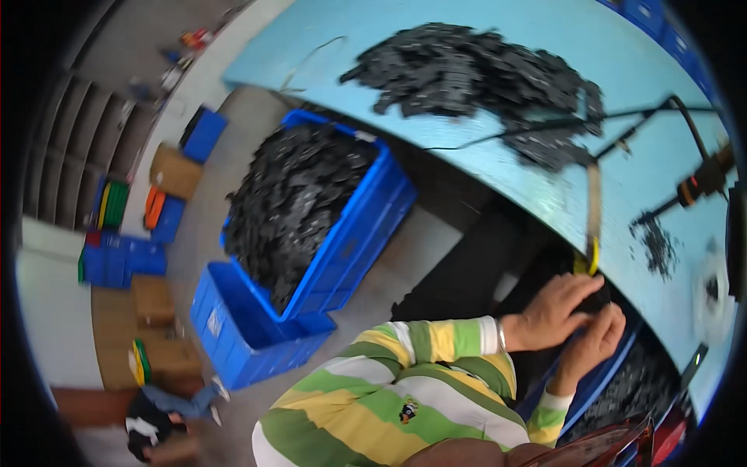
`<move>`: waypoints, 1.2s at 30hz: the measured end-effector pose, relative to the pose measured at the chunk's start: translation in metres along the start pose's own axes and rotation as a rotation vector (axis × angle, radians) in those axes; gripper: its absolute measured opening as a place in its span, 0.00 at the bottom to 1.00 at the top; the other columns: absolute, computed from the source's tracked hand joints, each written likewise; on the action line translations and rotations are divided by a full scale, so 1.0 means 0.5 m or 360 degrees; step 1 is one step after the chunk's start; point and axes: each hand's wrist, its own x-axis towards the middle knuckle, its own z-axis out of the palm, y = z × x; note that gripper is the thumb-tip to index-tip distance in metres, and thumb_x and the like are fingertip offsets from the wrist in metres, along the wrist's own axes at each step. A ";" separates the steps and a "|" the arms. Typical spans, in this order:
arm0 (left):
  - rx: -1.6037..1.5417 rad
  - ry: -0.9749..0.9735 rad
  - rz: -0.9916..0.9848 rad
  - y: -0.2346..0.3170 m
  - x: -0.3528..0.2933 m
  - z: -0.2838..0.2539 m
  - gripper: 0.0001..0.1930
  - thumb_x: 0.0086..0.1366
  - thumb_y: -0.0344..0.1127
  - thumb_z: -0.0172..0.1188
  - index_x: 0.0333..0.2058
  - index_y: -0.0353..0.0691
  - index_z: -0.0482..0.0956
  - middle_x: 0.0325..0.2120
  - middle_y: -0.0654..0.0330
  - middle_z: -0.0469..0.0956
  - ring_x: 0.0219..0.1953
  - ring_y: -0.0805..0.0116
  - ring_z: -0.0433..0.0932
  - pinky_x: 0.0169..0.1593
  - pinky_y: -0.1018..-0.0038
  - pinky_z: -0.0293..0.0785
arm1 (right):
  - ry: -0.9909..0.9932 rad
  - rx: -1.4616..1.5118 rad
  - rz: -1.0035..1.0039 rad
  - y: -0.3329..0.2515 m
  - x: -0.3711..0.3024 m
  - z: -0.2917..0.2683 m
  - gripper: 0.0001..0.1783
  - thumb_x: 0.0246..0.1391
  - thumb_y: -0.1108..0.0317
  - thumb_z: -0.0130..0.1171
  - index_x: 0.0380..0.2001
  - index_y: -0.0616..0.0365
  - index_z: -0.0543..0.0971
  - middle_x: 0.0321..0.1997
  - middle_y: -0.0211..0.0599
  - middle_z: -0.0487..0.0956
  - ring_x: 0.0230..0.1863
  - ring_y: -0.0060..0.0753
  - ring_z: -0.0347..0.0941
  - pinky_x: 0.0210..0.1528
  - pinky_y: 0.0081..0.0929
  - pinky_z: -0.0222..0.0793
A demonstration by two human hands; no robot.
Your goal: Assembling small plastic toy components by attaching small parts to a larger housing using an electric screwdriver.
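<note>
My left hand (pixel 548 314), with a bracelet at its wrist, is closed with its fingertips near the table edge. Just below and to its right, my right hand (pixel 593 348) is closed as well, and the fingers of both hands nearly meet. A small dark piece (pixel 597 299) shows between them; its shape is too hidden to tell. Right above the fingertips, a yellow curved end (pixel 594 256) sits on a flat, brownish strip (pixel 594 194) that lies over the table edge. A heap of flat black parts (pixel 467 74) covers the far side of the light-blue table (pixel 350 89).
At left, a blue crate (pixel 373 226) is heaped with black parts, resting on another blue crate (pixel 226 350). A dark tool on a jointed arm (pixel 704 183) stands at right, near small black bits (pixel 660 249). More black parts (pixel 630 397) lie below right. A person (pixel 159 416) is at lower left.
</note>
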 end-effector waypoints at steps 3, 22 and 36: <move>0.0061 0.0034 -0.0029 -0.004 -0.014 -0.024 0.34 0.53 0.24 0.66 0.60 0.34 0.66 0.50 0.47 0.72 0.50 0.46 0.73 0.55 0.59 0.70 | -0.0189 0.0084 0.0059 0.016 -0.004 0.000 0.07 0.69 0.67 0.52 0.38 0.59 0.74 0.39 0.26 0.72 0.31 0.10 0.60 0.32 0.11 0.59; 0.0290 -0.0039 0.0271 -0.032 0.035 -0.155 0.23 0.56 0.27 0.65 0.51 0.33 0.75 0.50 0.48 0.74 0.52 0.46 0.74 0.55 0.58 0.71 | 0.0089 -0.0600 -0.0203 -0.019 0.005 -0.168 0.06 0.67 0.68 0.55 0.38 0.59 0.75 0.35 0.23 0.72 0.33 0.14 0.64 0.34 0.13 0.62; 0.1130 -0.0553 0.0539 -0.282 0.309 -0.253 0.25 0.66 0.31 0.59 0.62 0.39 0.69 0.62 0.50 0.69 0.65 0.49 0.65 0.67 0.61 0.58 | 0.0999 -0.2732 -0.0183 0.004 -0.058 -0.696 0.16 0.52 0.62 0.67 0.44 0.48 0.79 0.44 0.35 0.77 0.48 0.43 0.74 0.43 0.41 0.71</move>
